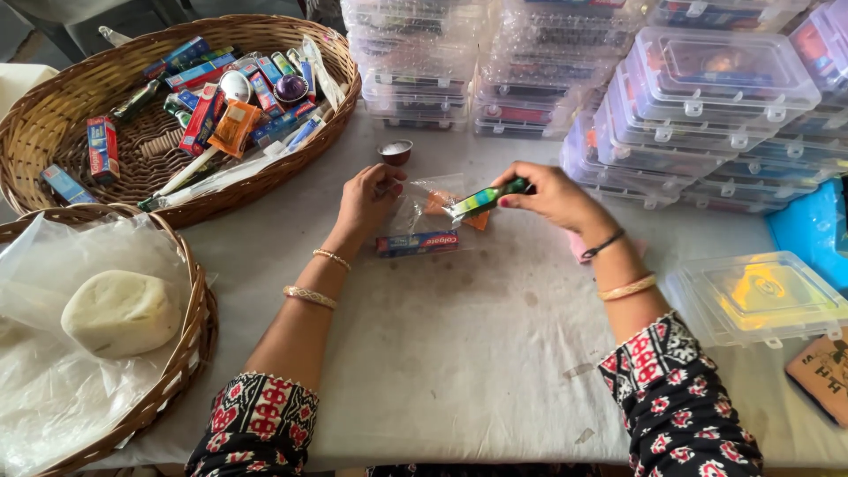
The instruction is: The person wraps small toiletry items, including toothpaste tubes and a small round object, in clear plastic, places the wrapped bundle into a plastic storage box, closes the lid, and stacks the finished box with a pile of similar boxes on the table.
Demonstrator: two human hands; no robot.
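Now left hand [367,201] pinches clear bag [422,205]; right hand [549,193] fingers grip green sachet [484,200].

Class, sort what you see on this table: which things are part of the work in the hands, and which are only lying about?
In hand:
left hand on clear plastic bag
right hand with green packet
small toothpaste box

Lying about:
round off-white lump in lined basket
stacked clear boxes
little brown cup

The stacked clear boxes [565,62] run off the top edge; their contents blur, and the brown card [821,371] is cropped at right.
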